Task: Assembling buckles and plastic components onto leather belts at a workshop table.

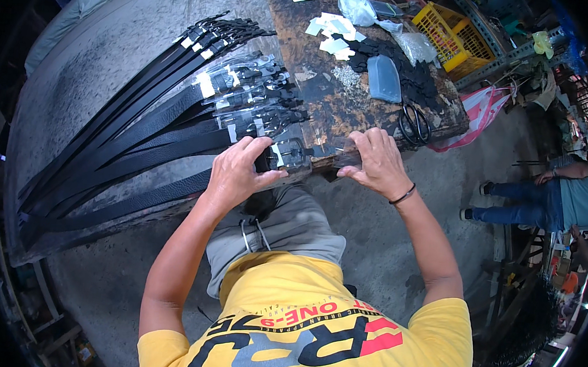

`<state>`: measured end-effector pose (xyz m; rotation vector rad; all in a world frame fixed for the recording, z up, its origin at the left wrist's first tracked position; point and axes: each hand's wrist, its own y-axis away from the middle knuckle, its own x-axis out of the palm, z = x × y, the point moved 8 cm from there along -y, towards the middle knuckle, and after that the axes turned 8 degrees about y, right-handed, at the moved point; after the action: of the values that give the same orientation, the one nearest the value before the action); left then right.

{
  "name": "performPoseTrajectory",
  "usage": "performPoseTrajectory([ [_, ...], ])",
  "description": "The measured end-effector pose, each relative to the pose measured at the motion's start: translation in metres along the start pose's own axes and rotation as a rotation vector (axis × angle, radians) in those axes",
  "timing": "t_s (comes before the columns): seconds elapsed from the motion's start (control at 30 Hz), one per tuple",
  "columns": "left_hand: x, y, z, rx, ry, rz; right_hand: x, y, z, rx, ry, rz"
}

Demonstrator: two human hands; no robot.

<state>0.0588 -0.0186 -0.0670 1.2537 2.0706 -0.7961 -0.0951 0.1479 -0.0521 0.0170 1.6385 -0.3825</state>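
A person in a yellow shirt (311,321) leaned over a worn wooden workbench (354,102); the left hand (237,169) curled its fingers around the end of a black belt (150,197) just beside its buckle (291,152), gripping it at the bench's near edge; the right hand (376,160) lay half closed, fingers bent down onto a clear plastic sleeve (341,146) just right of the buckle; more black belts (142,115) fanned out leftward across a grey surface; black scissors (414,124) lay near the right hand; white tags (335,33) and a yellow crate (454,38) sat farther back.
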Motion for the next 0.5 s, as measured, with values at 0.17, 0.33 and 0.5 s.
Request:
performPoseTrajectory([
  [0.17,0.001,0.001,0.000,-0.027,0.009,0.031,-0.001,-0.007,0.014,-0.020,-0.057,-0.027],
  [0.33,0.008,0.001,0.000,-0.041,0.050,0.107,0.000,-0.021,0.036,-0.081,-0.119,-0.024],
  [0.5,0.002,0.000,0.002,-0.029,0.139,0.157,-0.006,-0.027,0.046,-0.118,-0.153,-0.027],
])
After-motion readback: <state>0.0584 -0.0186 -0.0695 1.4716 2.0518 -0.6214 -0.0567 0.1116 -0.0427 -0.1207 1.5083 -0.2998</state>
